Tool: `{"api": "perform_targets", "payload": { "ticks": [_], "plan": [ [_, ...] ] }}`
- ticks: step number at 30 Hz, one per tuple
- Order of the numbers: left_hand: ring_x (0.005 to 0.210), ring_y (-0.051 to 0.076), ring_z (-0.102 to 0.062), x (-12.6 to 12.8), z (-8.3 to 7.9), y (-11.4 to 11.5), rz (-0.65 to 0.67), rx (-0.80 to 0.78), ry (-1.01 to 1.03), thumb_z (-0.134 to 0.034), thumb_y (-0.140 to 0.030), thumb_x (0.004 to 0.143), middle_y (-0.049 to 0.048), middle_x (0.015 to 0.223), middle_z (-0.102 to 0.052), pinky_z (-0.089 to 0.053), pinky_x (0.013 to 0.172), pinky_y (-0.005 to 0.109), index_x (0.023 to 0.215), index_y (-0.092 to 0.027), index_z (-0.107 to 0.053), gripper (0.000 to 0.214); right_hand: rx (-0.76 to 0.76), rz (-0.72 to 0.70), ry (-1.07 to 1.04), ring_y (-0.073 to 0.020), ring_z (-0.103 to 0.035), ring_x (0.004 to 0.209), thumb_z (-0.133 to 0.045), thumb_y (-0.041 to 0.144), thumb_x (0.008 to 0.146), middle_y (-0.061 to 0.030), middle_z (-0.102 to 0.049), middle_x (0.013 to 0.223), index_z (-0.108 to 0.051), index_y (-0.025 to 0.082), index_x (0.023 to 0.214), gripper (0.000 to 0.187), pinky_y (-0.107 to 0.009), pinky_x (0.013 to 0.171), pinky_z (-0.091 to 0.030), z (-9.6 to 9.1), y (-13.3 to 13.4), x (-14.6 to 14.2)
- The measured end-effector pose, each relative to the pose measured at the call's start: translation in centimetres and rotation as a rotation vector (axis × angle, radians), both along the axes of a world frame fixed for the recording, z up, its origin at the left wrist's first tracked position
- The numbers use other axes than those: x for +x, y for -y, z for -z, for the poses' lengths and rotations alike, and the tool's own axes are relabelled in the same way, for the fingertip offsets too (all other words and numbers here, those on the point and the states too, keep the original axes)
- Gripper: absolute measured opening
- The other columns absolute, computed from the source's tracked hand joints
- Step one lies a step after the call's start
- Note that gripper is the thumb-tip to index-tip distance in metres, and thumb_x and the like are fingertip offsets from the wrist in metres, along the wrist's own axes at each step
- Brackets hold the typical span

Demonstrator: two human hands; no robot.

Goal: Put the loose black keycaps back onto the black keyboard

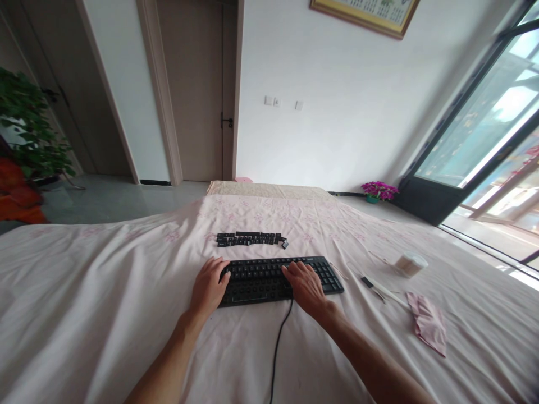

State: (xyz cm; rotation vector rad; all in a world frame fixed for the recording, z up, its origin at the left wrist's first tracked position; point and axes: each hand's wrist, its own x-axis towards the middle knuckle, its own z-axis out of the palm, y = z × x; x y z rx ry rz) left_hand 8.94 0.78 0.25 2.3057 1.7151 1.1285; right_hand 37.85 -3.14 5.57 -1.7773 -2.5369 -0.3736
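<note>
A black keyboard [269,276] lies on the pale pink tablecloth [105,292], its cable [278,348] running toward me. My left hand [209,285] rests on the keyboard's left end, fingers spread over the keys. My right hand [305,286] lies flat on the right half, fingers stretched out on the keys. Just beyond the keyboard sits a row of loose black keycaps [249,239].
To the right lie a round container of cotton swabs [410,264], thin tools [379,286] and a folded pink cloth [429,321]. A door [197,90], a green plant [29,129], a purple flower pot [379,191] and a glass door [484,140] surround the table.
</note>
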Motion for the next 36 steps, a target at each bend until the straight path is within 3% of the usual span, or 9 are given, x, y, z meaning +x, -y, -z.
{"api": "perform_targets", "payload": {
  "ticks": [4, 9, 11, 14, 18, 22, 29, 36],
  "plan": [
    [0.123, 0.024, -0.048, 0.0, 0.1, 0.0, -0.004, -0.004, 0.012, -0.049, -0.025, 0.086, 0.0071, 0.122, -0.062, -0.038, 0.107, 0.042, 0.114, -0.021, -0.063, 0.031, -0.007, 0.004, 0.002, -0.0223, -0.049, 0.098, -0.043, 0.01, 0.087, -0.0101, -0.059, 0.106, -0.053, 0.021, 0.125, 0.04, -0.034, 0.082, -0.031, 0.1, 0.3, -0.3],
    [0.123, 0.024, -0.048, 0.0, 0.2, 0.0, -0.004, -0.007, 0.011, -0.048, -0.025, 0.086, 0.0071, 0.123, -0.061, -0.038, 0.107, 0.043, 0.114, -0.021, -0.063, 0.032, -0.085, 0.005, -0.19, -0.0171, -0.055, 0.094, -0.043, 0.016, 0.089, -0.0021, -0.065, 0.098, -0.064, 0.031, 0.114, 0.035, -0.026, 0.08, -0.035, -0.6, -1.7, 1.6],
    [0.123, 0.024, -0.048, 0.0, 0.2, 0.0, -0.001, -0.008, 0.015, -0.049, -0.025, 0.086, 0.0077, 0.123, -0.061, -0.039, 0.106, 0.043, 0.113, -0.021, -0.064, 0.031, -0.088, 0.117, -0.332, -0.0152, -0.058, 0.096, -0.041, 0.025, 0.093, -0.0011, -0.066, 0.104, -0.063, 0.031, 0.118, 0.034, -0.023, 0.079, -0.037, -0.9, -3.7, 2.7],
    [0.122, 0.024, -0.049, 0.0, 0.1, 0.0, 0.003, -0.006, 0.019, -0.05, -0.025, 0.086, 0.008, 0.122, -0.062, -0.039, 0.106, 0.044, 0.113, -0.02, -0.064, 0.031, -0.106, 0.411, -0.444, -0.0177, -0.058, 0.105, -0.047, 0.033, 0.09, -0.0001, -0.066, 0.115, -0.064, 0.032, 0.118, 0.033, -0.023, 0.08, -0.039, -0.7, -7.3, 3.7],
    [0.122, 0.024, -0.049, 0.0, 0.1, -0.1, 0.002, -0.007, 0.018, -0.049, -0.025, 0.086, 0.0076, 0.122, -0.062, -0.039, 0.106, 0.044, 0.114, -0.02, -0.063, 0.032, -0.121, 0.502, -0.452, -0.0216, -0.06, 0.106, -0.053, 0.038, 0.085, -0.0041, -0.067, 0.114, -0.065, 0.03, 0.118, 0.035, -0.026, 0.079, -0.041, 0.1, -11.2, 3.8],
    [0.123, 0.025, -0.049, 0.0, 0.1, -0.1, 0.001, -0.018, 0.023, -0.049, -0.025, 0.086, 0.0078, 0.123, -0.061, -0.039, 0.106, 0.045, 0.113, -0.021, -0.064, 0.032, -0.147, 0.556, -0.451, -0.0234, -0.062, 0.101, -0.06, 0.043, 0.079, -0.0064, -0.069, 0.109, -0.068, 0.029, 0.111, 0.035, -0.028, 0.075, -0.043, 1.0, -13.4, 3.4],
    [0.124, 0.025, -0.048, 0.0, -0.1, -0.1, -0.005, -0.034, 0.015, -0.048, -0.025, 0.086, 0.0076, 0.124, -0.061, -0.039, 0.106, 0.045, 0.114, -0.02, -0.063, 0.032, -0.136, 0.593, -0.454, -0.0261, -0.063, 0.098, -0.064, 0.048, 0.073, -0.0087, -0.069, 0.104, -0.072, 0.027, 0.097, 0.033, -0.031, 0.074, -0.043, 1.6, -14.8, 2.5],
    [0.123, 0.025, -0.048, 0.0, -0.2, -0.1, 0.0, -0.03, 0.03, -0.048, -0.025, 0.086, 0.0077, 0.123, -0.061, -0.04, 0.105, 0.045, 0.112, -0.02, -0.064, 0.031, -0.094, 0.583, -0.518, -0.0248, -0.062, 0.099, -0.06, 0.044, 0.076, -0.0068, -0.069, 0.104, -0.069, 0.027, 0.103, 0.033, -0.03, 0.074, -0.041, 1.7, -14.2, 2.1]
  ]
}}
